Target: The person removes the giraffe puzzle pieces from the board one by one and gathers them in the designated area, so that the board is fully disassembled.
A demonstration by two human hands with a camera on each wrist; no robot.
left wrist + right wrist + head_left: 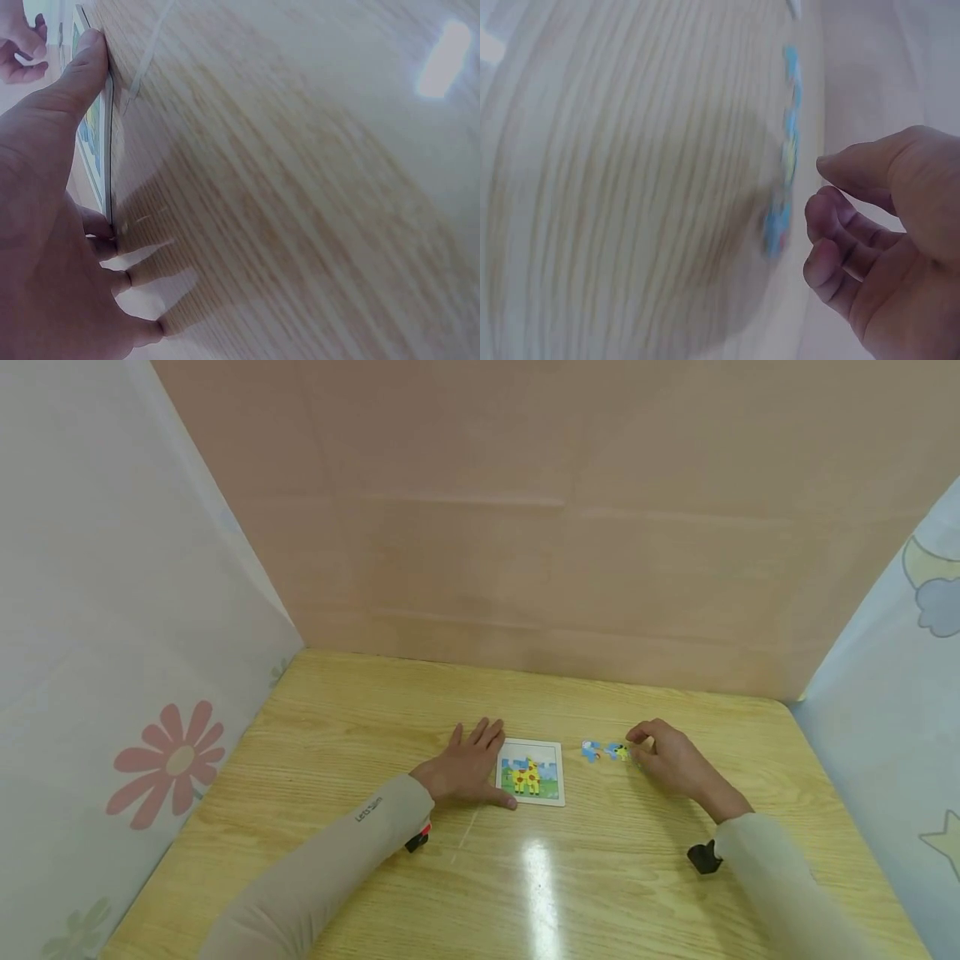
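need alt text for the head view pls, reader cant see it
A person's left hand lies spread at the left edge of a white-framed, partly filled giraffe puzzle on a wooden table, while their right hand, loosely bent, is beside loose puzzle pieces. A pinkish-brown backdrop stands behind.

"Lets…" on the left sleeve (322, 868)

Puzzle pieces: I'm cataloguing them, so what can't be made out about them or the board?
Rightmost piece: head view, mostly covered by the right hand.
Fine printing on the pieces: right wrist view, blurred.
Giraffe picture on the board: left wrist view, partly behind the left hand.
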